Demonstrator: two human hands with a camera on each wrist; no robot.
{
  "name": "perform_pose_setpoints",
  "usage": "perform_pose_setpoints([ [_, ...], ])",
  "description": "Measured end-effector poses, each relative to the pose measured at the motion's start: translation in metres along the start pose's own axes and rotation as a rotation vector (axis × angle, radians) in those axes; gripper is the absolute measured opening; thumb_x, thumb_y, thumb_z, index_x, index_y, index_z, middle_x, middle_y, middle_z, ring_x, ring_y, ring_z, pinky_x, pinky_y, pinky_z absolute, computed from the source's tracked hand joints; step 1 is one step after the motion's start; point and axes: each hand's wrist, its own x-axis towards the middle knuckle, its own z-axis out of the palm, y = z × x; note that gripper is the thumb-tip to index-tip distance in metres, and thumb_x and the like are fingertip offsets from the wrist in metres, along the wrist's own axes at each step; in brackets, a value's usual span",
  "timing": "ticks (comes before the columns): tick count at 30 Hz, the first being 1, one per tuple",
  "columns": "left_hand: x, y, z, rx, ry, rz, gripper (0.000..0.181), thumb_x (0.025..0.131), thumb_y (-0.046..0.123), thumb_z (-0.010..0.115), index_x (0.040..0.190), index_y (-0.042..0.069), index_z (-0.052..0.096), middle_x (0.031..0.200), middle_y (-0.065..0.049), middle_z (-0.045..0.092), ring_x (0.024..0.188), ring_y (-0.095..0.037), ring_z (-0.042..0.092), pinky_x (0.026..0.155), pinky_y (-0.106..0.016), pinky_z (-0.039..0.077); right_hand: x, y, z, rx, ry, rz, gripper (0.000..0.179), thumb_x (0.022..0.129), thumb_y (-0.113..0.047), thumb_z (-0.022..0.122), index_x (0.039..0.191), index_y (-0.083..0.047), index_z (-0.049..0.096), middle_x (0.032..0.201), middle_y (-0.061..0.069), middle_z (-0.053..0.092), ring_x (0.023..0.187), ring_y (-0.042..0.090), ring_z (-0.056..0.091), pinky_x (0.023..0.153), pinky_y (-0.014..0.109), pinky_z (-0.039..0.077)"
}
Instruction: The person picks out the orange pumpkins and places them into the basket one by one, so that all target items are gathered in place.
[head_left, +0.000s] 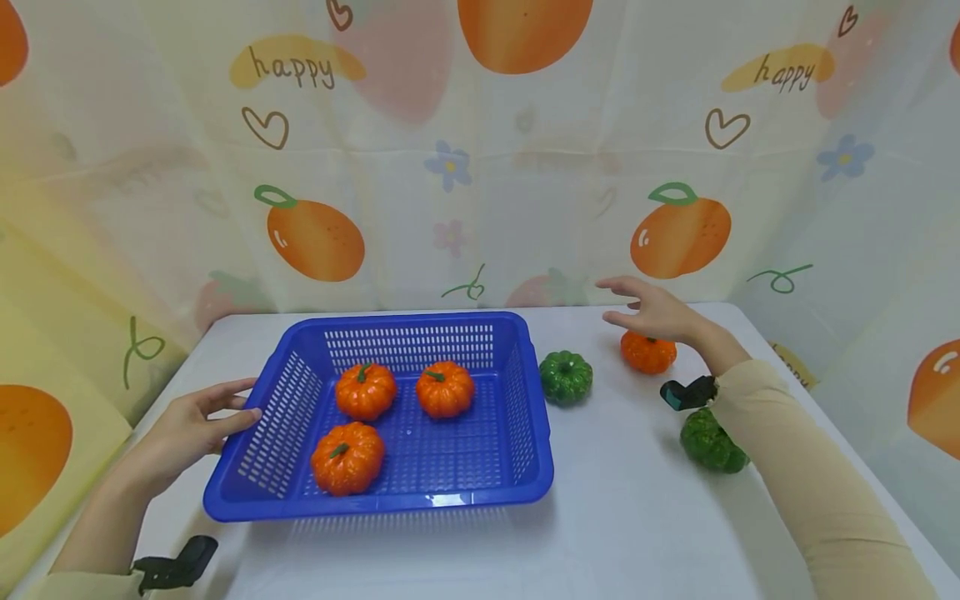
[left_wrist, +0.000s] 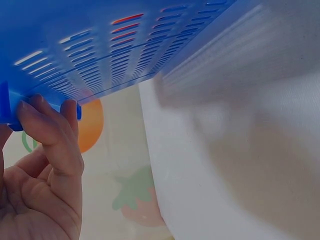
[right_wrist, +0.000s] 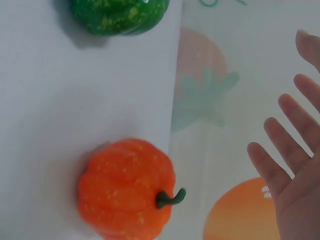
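Observation:
My left hand [head_left: 187, 429] grips the left rim of a blue plastic basket [head_left: 375, 502], thumb on top and fingers curled under the edge in the left wrist view. Inside the basket sit three orange mini pumpkins, one at the back left [head_left: 366, 392], one at the back right [head_left: 446, 389] and one in front [head_left: 348, 458]. My right hand [head_left: 656, 315] hovers, fingers spread and holding nothing, above and apart from another orange pumpkin [right_wrist: 127, 192] on the table. That pumpkin's top is partly hidden by the hand in the head view.
A green pumpkin [head_left: 566, 377] stands just right of the basket. Another green pumpkin [head_left: 712, 442] lies near the right forearm, partly covered by the sleeve. The white table [head_left: 622, 517] ends at a printed fruit curtain [head_left: 525, 208] behind it.

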Motion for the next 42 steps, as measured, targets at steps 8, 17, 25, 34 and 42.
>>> perform_pose_setpoints([
  [8, -0.001, -0.002, 0.0, -0.015, 0.002, 0.0, 0.066, 0.091, 0.03, 0.057, 0.142, -0.001, 0.029, 0.116, -0.025, 0.047, 0.069, -0.016, 0.063, 0.063, -0.03, 0.055, -0.011, 0.017, -0.005, 0.015, -0.029, 0.1, 0.062, 0.09, -0.032, 0.059, 0.141, -0.009, 0.033, 0.146, 0.017, 0.027, 0.133, 0.039, 0.025, 0.103, 0.058, 0.027],
  [17, -0.003, -0.001, 0.0, -0.02, 0.007, 0.012, 0.065, 0.091, 0.029, 0.057, 0.141, -0.003, 0.03, 0.111, -0.023, 0.05, 0.07, -0.015, 0.063, 0.063, -0.03, 0.055, -0.024, 0.041, -0.005, -0.014, -0.041, 0.211, 0.067, 0.09, -0.037, 0.056, 0.144, -0.008, 0.028, 0.148, 0.022, 0.022, 0.132, 0.044, 0.023, 0.099, 0.062, 0.03],
  [25, -0.003, 0.001, 0.0, -0.023, 0.0, 0.005, 0.065, 0.091, 0.03, 0.057, 0.142, -0.001, 0.03, 0.11, -0.022, 0.051, 0.071, -0.016, 0.064, 0.064, -0.03, 0.055, -0.03, 0.059, -0.003, 0.007, -0.073, 0.3, 0.075, 0.089, -0.044, 0.056, 0.146, -0.01, 0.021, 0.148, 0.025, 0.017, 0.132, 0.046, 0.02, 0.097, 0.065, 0.028],
  [34, -0.001, -0.001, -0.001, -0.017, -0.009, -0.009, 0.066, 0.092, 0.031, 0.057, 0.142, -0.001, 0.029, 0.113, -0.023, 0.05, 0.071, -0.016, 0.063, 0.065, -0.03, 0.055, -0.034, 0.065, 0.001, 0.04, -0.141, 0.347, 0.083, 0.088, -0.045, 0.057, 0.147, -0.007, 0.013, 0.148, 0.028, 0.01, 0.13, 0.05, 0.018, 0.097, 0.067, 0.025],
  [42, 0.001, -0.002, -0.001, -0.019, -0.012, -0.005, 0.067, 0.091, 0.031, 0.058, 0.142, -0.001, 0.029, 0.112, -0.023, 0.049, 0.07, -0.016, 0.063, 0.064, -0.029, 0.055, -0.036, 0.069, 0.001, 0.058, -0.2, 0.371, 0.085, 0.087, -0.044, 0.057, 0.147, -0.006, 0.011, 0.147, 0.031, 0.01, 0.13, 0.05, 0.017, 0.099, 0.067, 0.021],
])
